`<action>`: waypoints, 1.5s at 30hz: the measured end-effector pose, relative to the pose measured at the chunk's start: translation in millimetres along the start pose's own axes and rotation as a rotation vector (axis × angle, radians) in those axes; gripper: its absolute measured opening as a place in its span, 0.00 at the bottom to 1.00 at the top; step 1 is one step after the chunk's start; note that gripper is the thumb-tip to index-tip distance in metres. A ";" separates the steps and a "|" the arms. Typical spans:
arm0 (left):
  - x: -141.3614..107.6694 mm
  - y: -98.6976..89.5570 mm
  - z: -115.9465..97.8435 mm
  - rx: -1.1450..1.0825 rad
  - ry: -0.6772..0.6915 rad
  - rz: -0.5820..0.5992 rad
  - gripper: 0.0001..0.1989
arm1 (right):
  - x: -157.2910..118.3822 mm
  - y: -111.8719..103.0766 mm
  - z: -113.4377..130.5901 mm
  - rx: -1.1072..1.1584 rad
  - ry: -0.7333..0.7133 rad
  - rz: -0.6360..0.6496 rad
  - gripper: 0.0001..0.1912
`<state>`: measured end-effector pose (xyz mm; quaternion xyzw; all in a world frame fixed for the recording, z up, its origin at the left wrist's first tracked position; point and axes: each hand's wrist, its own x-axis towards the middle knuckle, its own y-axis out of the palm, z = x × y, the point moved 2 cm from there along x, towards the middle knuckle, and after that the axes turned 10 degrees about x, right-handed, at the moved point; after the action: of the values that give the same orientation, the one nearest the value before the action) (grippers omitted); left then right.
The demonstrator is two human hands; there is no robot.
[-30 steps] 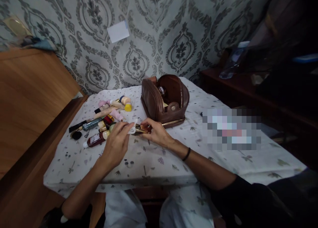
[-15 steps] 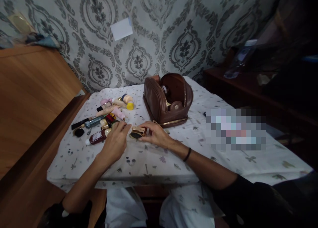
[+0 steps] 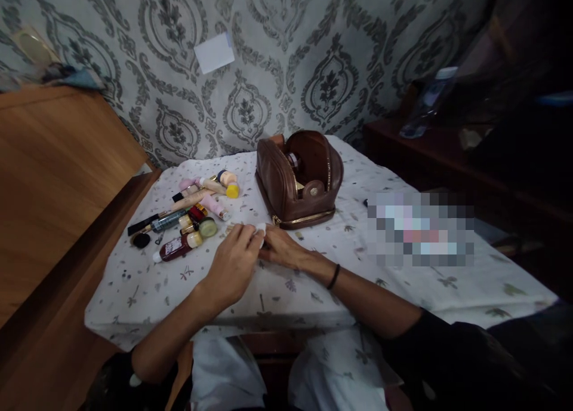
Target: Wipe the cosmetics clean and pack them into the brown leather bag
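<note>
On a patterned white cloth (image 3: 313, 291), my left hand (image 3: 235, 258) and my right hand (image 3: 282, 247) meet in front of a brown bag (image 3: 298, 187). The left fingers are bent around a small white thing (image 3: 259, 233) between the hands. My right hand is closed beside it; what it holds is mostly hidden behind my left fingers. The bag stands unzipped, with a small bottle (image 3: 293, 159) inside. Left of my hands lie a dark red bottle (image 3: 174, 248), a green round container (image 3: 208, 226), a pink tube (image 3: 215, 207) and several brushes and tubes.
A wooden cabinet (image 3: 62, 178) rises at the left. At the right edge of the cloth lies a blurred-out item (image 3: 421, 229). A clear plastic bottle (image 3: 427, 103) stands on a dark table behind it. White paper (image 3: 213, 52) is on the wall.
My left hand has moved right, up against my right hand, uncovering the green round container. The gold compact that showed in my right hand is now hidden, and something white shows between my hands.
</note>
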<state>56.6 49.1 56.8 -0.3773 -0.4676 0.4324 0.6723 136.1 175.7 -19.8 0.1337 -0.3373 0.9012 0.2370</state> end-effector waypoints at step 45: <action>-23.8 40.2 11.3 0.260 0.049 -0.174 0.17 | 8.7 -7.8 -11.0 0.779 0.237 -0.052 0.20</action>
<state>32.1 41.8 16.1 -0.2555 -0.4219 0.4202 0.7617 131.9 191.2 -20.2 0.1171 0.0625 0.9645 0.2285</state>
